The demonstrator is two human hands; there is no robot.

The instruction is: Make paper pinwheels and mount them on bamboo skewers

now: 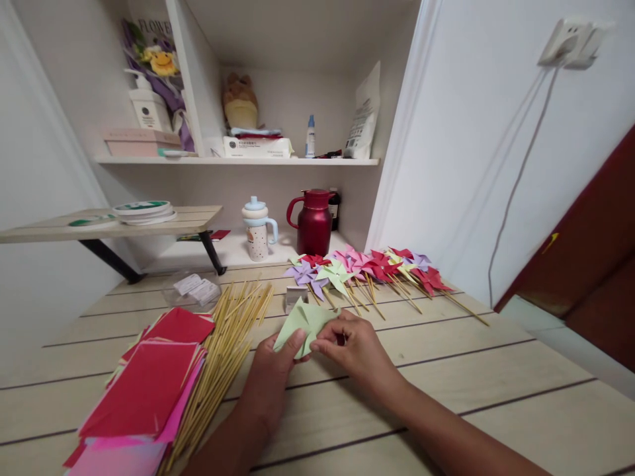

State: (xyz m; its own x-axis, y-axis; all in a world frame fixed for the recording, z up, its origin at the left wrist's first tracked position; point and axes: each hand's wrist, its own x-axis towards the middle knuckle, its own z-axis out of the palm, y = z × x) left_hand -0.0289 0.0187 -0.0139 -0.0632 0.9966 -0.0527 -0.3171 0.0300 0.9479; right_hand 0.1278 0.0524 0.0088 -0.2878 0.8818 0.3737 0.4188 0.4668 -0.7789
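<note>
A light green paper piece (306, 321), creased and partly folded like a pinwheel, is held above the slatted table. My left hand (278, 363) grips it from the left, with the thumb pressed on its face. At its right side, the fingers of my right hand (350, 340) are pinched at the paper's edge. Just behind the paper stands a small grey box (296, 297). Beyond it lie several finished pinwheels (337, 274) in red, pink, purple, green and yellow on thin sticks. A bundle of loose wooden sticks (223, 357) lies left of my left hand.
Stacks of coloured paper (143, 390) lie at the left, near a clear container (191, 289) with white packets. A small raised stand (193, 217) holds round rolls. A cup (256, 231) and a red thermos jug (315, 221) stand at the back, under a shelf (238, 160).
</note>
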